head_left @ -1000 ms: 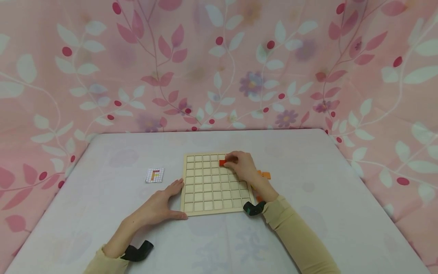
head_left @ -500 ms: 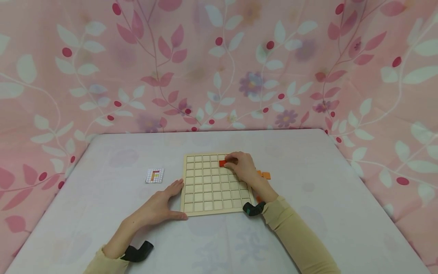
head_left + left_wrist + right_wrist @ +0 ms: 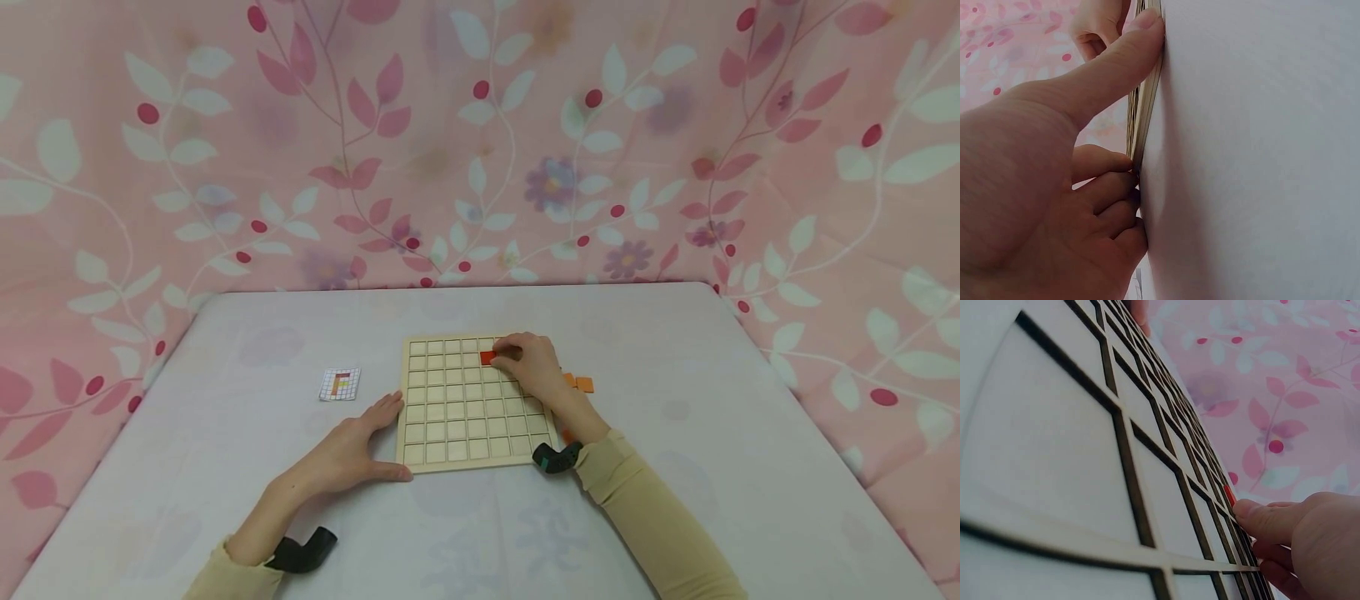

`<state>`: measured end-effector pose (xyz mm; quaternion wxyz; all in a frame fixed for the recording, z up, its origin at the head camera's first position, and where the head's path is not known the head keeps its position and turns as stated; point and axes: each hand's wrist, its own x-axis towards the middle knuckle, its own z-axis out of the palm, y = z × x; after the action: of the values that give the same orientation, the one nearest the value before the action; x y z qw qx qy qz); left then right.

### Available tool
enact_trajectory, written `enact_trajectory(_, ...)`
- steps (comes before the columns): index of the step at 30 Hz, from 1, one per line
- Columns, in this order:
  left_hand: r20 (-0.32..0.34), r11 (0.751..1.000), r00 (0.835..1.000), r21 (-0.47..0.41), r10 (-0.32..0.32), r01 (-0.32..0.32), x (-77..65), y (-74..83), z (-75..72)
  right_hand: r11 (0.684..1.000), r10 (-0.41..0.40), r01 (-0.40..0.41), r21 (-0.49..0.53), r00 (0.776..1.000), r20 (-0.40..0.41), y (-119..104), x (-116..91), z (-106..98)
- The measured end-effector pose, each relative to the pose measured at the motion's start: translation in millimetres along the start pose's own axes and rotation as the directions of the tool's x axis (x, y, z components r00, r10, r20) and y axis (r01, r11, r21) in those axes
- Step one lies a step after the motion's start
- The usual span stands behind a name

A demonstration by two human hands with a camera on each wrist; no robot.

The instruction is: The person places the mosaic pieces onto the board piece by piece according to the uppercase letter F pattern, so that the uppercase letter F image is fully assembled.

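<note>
On the table lies a square wooden grid board (image 3: 456, 410) with shallow cells. A red square tile (image 3: 487, 357) is at a cell near its far edge. My right hand (image 3: 529, 363) pinches that tile at its right side between thumb and fingers. In the right wrist view the thumb (image 3: 1252, 511) meets the red tile (image 3: 1229, 495), a thin strip seen edge-on. My left hand (image 3: 347, 452) rests against the board's left side, fingers spread from the thumb, which touches the near-left corner. The left wrist view shows the thumb and fingertips (image 3: 1124, 164) against the board's rim (image 3: 1147, 106).
Left of the board lies a small card (image 3: 340, 384) printed with a grid and a coloured F-like shape. Orange tiles (image 3: 585, 385) lie right of the board, partly hidden by my right forearm. Behind the white table (image 3: 720, 375) hangs a pink floral cloth (image 3: 480, 150).
</note>
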<state>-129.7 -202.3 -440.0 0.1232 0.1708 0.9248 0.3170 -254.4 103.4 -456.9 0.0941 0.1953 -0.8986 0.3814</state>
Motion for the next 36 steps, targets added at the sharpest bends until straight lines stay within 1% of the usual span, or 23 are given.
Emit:
enact_trajectory(11,0.004,1.0,1.0,-0.008,-0.011,0.011,-0.8,1.1,-2.0,1.0,0.007,-0.007,0.003,1.0,-0.004,1,2,3)
enact_trajectory(15,0.002,1.0,1.0,-0.005,-0.009,0.01,-0.8,0.7,-2.3,0.999,0.023,-0.024,0.026,1.0,0.017,-1,3,0)
enact_trajectory(18,0.002,1.0,1.0,0.002,-0.007,0.007,-0.2,0.1,-1.6,0.994,0.047,-0.049,0.098,0.999,0.021,-3,5,-10)
enact_trajectory(20,0.005,1.0,1.0,0.006,-0.004,0.004,0.3,-0.2,-1.0,0.987,0.072,-0.072,0.145,0.997,0.006,-5,6,-22)
enact_trajectory(22,0.006,1.0,1.0,0.005,0.001,-0.001,0.9,-0.4,-0.3,0.983,0.081,-0.078,0.168,0.997,-0.008,-7,7,-34)
enact_trajectory(27,0.005,1.0,1.0,0.007,-0.003,0.003,0.4,0.1,0.4,0.985,0.104,-0.106,0.133,0.994,0.022,-4,8,-57)
enact_trajectory(34,0.003,1.0,1.0,0.016,-0.001,0.001,0.5,0.1,0.4,0.976,0.193,-0.194,0.098,0.981,0.028,14,-2,-72)
enact_trajectory(36,0.003,1.0,1.0,0.02,0.0,0.0,0.7,-0.5,0.5,0.975,0.205,-0.207,0.08,0.978,0.033,19,-4,-76)
